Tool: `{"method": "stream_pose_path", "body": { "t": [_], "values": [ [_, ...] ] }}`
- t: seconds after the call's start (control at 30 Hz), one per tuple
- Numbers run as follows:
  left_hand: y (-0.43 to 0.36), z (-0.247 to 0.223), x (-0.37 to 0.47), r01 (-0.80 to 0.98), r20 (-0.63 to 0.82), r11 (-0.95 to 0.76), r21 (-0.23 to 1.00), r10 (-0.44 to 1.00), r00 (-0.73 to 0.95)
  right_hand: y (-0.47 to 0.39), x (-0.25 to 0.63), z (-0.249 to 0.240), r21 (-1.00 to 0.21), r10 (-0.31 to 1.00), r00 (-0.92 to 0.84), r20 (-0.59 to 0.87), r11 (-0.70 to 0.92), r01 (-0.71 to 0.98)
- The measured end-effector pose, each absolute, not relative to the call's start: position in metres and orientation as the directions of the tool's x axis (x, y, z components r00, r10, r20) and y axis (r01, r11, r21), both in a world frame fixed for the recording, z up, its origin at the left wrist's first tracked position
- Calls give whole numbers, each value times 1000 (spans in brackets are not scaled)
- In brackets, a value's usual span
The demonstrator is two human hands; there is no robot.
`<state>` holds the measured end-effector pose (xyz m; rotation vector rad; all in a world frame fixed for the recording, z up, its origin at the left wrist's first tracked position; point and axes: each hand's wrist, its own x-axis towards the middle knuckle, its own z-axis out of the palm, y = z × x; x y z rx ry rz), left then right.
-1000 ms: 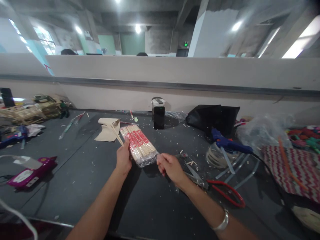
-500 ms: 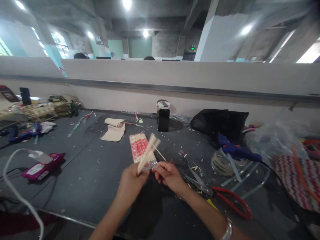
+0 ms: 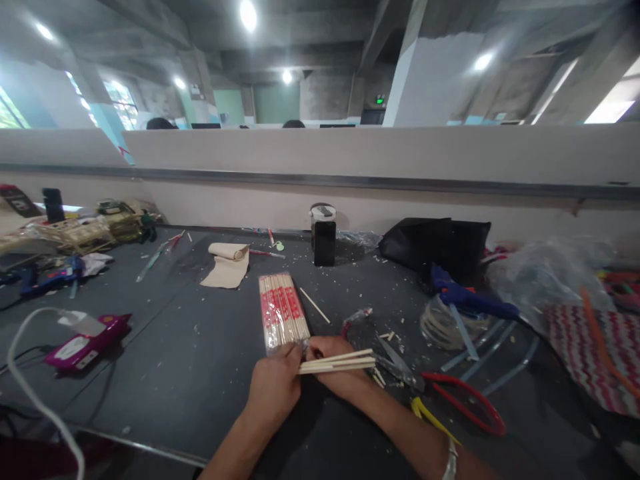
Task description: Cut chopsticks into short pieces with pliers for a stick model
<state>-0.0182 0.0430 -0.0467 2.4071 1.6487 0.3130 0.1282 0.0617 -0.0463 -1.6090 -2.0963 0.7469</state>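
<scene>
Several thin wooden sticks (image 3: 345,363), like chopsticks, are held in my left hand (image 3: 275,383), which is closed around one end of them. They point to the right and cross in front of my right hand (image 3: 331,347). A clear plastic packet of wooden sticks with red print (image 3: 283,307) lies flat on the dark table, its near end touching both hands. My right hand is closed, thumb and fingers pinched at the packet's near corner, which seems to be plastic wrap. One loose stick (image 3: 315,305) lies to the right of the packet.
Large scissors with red handles (image 3: 463,400) and a yellow handle (image 3: 430,420) lie at my right. Beyond are a blue glue gun (image 3: 470,297) and a black bag (image 3: 435,243). A phone (image 3: 325,243) stands at the back; a beige roll (image 3: 227,263) and purple power strip (image 3: 85,347) are left.
My left hand has turned the sticks from pointing up and away to lying level toward the right. Both hands have lowered slightly and come together at the packet's near end.
</scene>
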Motion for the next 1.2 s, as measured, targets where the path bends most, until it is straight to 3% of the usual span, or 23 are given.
{"method": "stream_pose_path", "body": {
  "t": [0.23,0.37,0.53,0.63,0.97,1.07,1.2],
  "values": [
    [46,-49,-27,829,75,-397,393,913,401,61,124,-35,-605,958,-274,-81,171,778],
    [52,-50,-31,746,104,-379,547,915,389,68,131,-36,-717,951,-301,-72,160,678],
    [58,-53,-26,484,128,-299,822,927,353,77,135,-50,-868,974,-227,-19,97,486],
    [59,-52,-22,382,104,-225,897,945,311,78,135,-52,-935,976,-214,-32,47,351],
    [53,-51,-43,320,-6,-48,946,987,163,88,160,-36,-981,985,-126,-115,-133,-138],
    [52,-51,-41,383,32,-87,920,988,149,80,148,-31,-971,995,-62,-79,-91,-221],
    [48,-50,-40,552,180,-260,792,964,196,75,145,-27,-960,990,140,5,44,-277]
  ]
}}
